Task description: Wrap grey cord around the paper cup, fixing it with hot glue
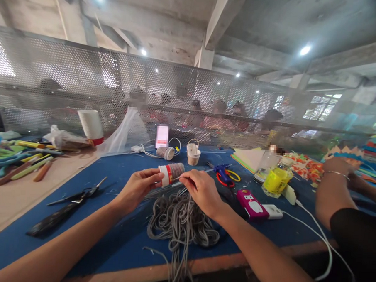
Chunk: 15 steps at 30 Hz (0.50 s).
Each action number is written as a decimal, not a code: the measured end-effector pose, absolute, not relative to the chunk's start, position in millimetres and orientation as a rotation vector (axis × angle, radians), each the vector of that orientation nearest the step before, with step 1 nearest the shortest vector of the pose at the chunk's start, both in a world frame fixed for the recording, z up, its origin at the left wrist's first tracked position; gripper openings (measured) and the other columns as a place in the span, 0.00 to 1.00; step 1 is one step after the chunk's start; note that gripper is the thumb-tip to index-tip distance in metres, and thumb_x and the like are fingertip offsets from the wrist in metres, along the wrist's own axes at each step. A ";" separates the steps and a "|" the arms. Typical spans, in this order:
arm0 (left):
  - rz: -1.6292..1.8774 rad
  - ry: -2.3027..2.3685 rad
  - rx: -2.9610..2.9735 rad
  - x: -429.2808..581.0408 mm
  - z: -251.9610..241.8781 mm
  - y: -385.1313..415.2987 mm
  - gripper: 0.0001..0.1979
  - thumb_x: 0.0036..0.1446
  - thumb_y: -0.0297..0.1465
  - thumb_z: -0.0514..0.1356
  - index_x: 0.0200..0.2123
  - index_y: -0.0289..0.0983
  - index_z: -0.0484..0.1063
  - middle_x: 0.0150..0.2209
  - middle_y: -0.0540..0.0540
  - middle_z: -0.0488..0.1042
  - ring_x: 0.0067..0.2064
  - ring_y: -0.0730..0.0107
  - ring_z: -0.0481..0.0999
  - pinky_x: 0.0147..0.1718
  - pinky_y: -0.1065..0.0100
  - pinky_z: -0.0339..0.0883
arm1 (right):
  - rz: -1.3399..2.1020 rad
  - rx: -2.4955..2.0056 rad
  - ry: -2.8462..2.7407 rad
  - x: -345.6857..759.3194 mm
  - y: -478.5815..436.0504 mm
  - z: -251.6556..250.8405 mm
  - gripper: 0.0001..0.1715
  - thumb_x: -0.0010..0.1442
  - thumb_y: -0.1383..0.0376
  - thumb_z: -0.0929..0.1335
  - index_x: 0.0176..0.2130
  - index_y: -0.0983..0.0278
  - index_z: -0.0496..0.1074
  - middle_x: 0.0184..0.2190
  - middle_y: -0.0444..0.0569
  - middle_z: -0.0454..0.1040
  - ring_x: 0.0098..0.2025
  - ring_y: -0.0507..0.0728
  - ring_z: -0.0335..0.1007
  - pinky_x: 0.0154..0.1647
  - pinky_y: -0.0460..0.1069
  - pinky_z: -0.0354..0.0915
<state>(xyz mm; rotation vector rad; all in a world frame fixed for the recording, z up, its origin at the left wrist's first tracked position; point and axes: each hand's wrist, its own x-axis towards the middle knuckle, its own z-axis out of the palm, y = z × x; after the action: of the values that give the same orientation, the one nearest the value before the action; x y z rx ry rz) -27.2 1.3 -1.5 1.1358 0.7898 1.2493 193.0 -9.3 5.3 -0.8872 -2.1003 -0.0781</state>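
Bare hands and slim, bare forearms

The held cup is white and red, the cord grey.

The narrow end of the paper cup is partly covered by the right hand, and the grey cord is cut off by the lower edge. The phone's display is pixelated; the people seen through the perforated screen are blurred, and the co-worker's sleeve is cropped at right.

Both hands are at a partly cord-wrapped cup, near heaped grey cord
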 end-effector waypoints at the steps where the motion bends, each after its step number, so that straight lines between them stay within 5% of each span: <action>1: 1.235 0.792 1.150 -26.8 -1.3 0.6 0.12 0.50 0.32 0.69 0.40 0.36 0.81 0.37 0.43 0.82 0.36 0.69 0.79 0.41 0.70 0.72 | -0.093 -0.872 -2.098 193.2 -9.3 5.8 0.11 0.68 0.60 0.62 0.41 0.60 0.72 0.37 0.46 0.77 0.39 0.54 0.70 0.44 0.49 0.61; 15: 1.203 0.833 1.255 -28.7 -4.2 1.6 0.12 0.50 0.35 0.69 0.39 0.39 0.81 0.36 0.45 0.82 0.36 0.69 0.77 0.38 0.71 0.69 | 0.022 -0.797 -2.047 185.9 -2.5 25.3 0.07 0.65 0.61 0.67 0.39 0.60 0.74 0.32 0.45 0.74 0.35 0.52 0.69 0.40 0.49 0.63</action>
<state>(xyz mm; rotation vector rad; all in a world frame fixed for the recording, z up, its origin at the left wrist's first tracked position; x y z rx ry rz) -28.7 1.6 -4.2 1.2553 0.8331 1.2027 185.9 -2.5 25.3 -0.7969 -2.0467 0.0220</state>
